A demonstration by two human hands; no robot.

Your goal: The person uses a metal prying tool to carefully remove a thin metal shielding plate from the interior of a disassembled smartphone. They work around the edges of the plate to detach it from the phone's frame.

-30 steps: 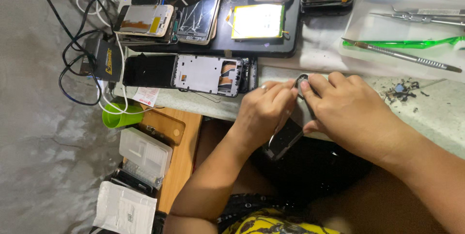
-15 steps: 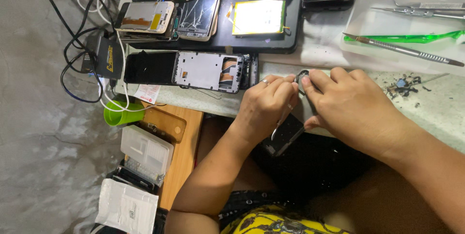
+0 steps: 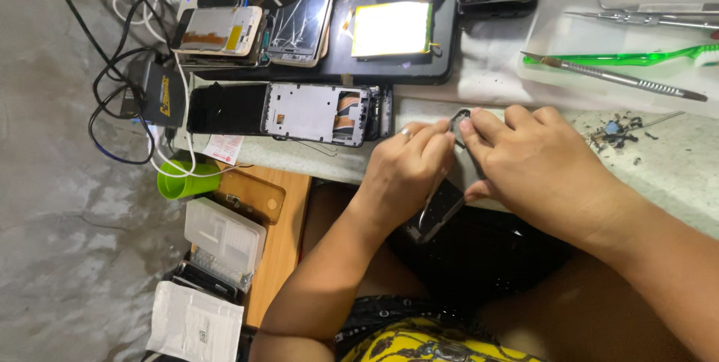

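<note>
In the head view, both hands meet at the middle of the frame over the near edge of a pale worktable (image 3: pixel 674 175). The left hand (image 3: pixel 404 175) has its fingers closed around a dark phone frame (image 3: pixel 438 211), whose lower end sticks out below the palm and whose upper corner shows between the two hands. The right hand (image 3: pixel 539 171) pinches that upper corner with fingertips pressed together on it. Just left of the hands, an opened phone chassis (image 3: pixel 314 113) lies flat on the table with its pale inner plate up. At upper centre a black tray (image 3: pixel 337 70) carries several stripped phones and a bright rectangular battery (image 3: pixel 391 29). At upper right lie a green toothbrush (image 3: pixel 636 57) and a metal spudger (image 3: pixel 622 79) beside it. At lower left stand a green cup (image 3: pixel 183 180) and a clear parts box (image 3: pixel 223 238).
</note>
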